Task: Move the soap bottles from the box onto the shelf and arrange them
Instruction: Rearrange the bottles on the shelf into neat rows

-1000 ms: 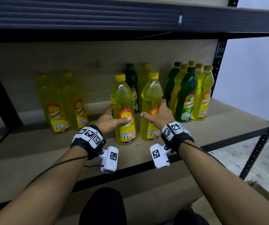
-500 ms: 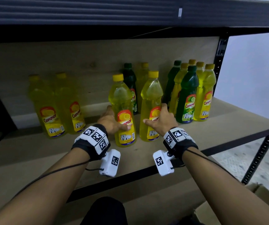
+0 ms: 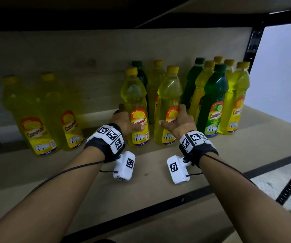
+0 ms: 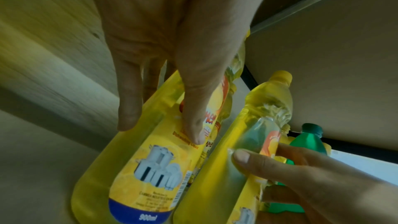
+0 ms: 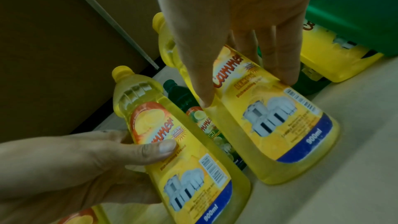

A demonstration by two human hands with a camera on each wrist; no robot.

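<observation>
On the shelf board [image 3: 246, 155] everything stands upright, and reading from nine o'clock across, a pair of yellow soap bottles [image 3: 41, 123] stands well apart from the rest, blurred in the head view. Near the centre the left hand [image 3: 123, 122] grips the left yellow bottle [image 3: 136, 109], thumb across the label and fingers curled round its far side, so the hand is closed on the bottle's body. Just beside it the right hand [image 3: 179, 122] holds the right yellow bottle [image 3: 167, 109] the same way, thumb on the front and fingers wrapped over the three o'clock side. Both bases look planted on the board, and the two bottles nearly touch at the base. Behind them, toward twelve o'clock, a dark green bottle [image 3: 140, 72] and another yellow one [image 3: 156, 88] stand against the back panel. At about two o'clock a tight cluster of green and yellow bottles [image 3: 216, 99] crowds the shelf's corner; the right hand's fingers sit close to its nearest members. The risk, as I judge it, lies there: sliding the right bottle further toward three o'clock could knock the cluster over, and pushing either bottle back could topple the tall, narrow pair behind. The box is not in view.
</observation>
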